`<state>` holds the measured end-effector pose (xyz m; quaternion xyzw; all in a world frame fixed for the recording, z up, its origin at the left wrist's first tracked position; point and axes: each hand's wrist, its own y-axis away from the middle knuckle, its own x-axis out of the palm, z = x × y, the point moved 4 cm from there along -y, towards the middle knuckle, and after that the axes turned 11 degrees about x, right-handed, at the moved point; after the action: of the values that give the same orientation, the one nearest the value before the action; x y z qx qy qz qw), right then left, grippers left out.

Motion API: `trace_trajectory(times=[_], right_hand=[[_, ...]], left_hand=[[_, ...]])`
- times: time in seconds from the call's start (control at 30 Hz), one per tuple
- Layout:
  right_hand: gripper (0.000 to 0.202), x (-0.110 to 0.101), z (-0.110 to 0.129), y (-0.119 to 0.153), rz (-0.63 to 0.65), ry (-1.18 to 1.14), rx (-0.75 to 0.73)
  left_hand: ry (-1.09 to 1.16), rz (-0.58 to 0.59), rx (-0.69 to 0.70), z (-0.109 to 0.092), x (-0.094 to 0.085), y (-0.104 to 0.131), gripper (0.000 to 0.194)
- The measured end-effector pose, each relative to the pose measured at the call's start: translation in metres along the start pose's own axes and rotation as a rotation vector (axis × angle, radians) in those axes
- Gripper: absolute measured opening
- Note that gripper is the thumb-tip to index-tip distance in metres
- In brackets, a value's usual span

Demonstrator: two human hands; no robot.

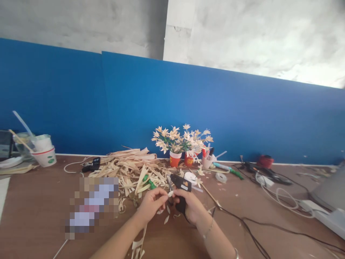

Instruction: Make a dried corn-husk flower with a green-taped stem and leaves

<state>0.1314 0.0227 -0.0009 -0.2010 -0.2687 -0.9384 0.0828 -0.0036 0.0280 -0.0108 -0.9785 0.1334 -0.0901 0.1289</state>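
My left hand (154, 204) pinches a small pale petal (170, 194) between thumb and fingertips. Facing it, my right hand (190, 205) is closed around the handle of a black glue gun (181, 182), whose nozzle points up and left. The right thumb and forefinger reach to the petal's edge; whether they grip it too, I cannot tell. Below the hands, loose petals (166, 219) lie on the brown table (151, 241). Just beyond my left fingers are green tape or wire pieces (149, 181) among pale dry strips (129, 162).
Pale artificial flowers (172, 137) stand in red paper cups (175, 159) against the blue partition (129, 100). A tool cup (207, 162) and tape roll (221, 177) sit nearby. Black cable (242, 223) crosses the right side, near a power strip (320, 212). Paper cups (44, 155) stand far left.
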Motion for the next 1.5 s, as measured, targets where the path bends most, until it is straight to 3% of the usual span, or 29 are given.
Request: trace_trajectory(times=[0.13,0.27,0.43,0.53,0.6,0.77,0.87,1.03,1.5], right_hand=[[0.016,0.000,0.001,0.003,0.187,-0.077,0.015],[0.018,0.003,-0.004,0.006,0.291,-0.057,0.071],[0.020,0.008,-0.007,0.008,0.312,-0.028,0.053],[0.021,0.006,-0.003,0.007,0.224,-0.008,-0.009],[0.022,0.001,0.003,0.006,0.107,0.018,-0.143],[0.026,-0.008,0.013,0.004,-0.207,0.350,-0.463],[0.024,-0.004,0.011,0.006,-0.333,0.628,-0.608],[0.015,0.012,0.007,0.014,-0.303,0.861,-0.790],[0.011,0.013,0.002,0.008,-0.284,0.924,-0.866]], left_hand=[[0.043,-0.138,0.113,-0.010,-0.010,-0.001,0.020],[0.269,-0.182,0.052,-0.013,-0.012,-0.001,0.019],[0.427,-0.200,-0.022,-0.012,-0.009,-0.003,0.021],[0.426,-0.250,-0.006,-0.008,-0.013,-0.006,0.025],[0.351,-0.331,0.030,-0.003,-0.021,-0.008,0.026],[-0.178,-0.570,0.133,0.002,-0.047,-0.007,0.025],[-0.419,-0.584,0.228,-0.006,-0.049,-0.004,0.020],[-0.457,-0.533,0.299,-0.011,-0.042,-0.002,0.017],[-0.452,-0.476,0.316,-0.004,-0.036,-0.006,0.011]])
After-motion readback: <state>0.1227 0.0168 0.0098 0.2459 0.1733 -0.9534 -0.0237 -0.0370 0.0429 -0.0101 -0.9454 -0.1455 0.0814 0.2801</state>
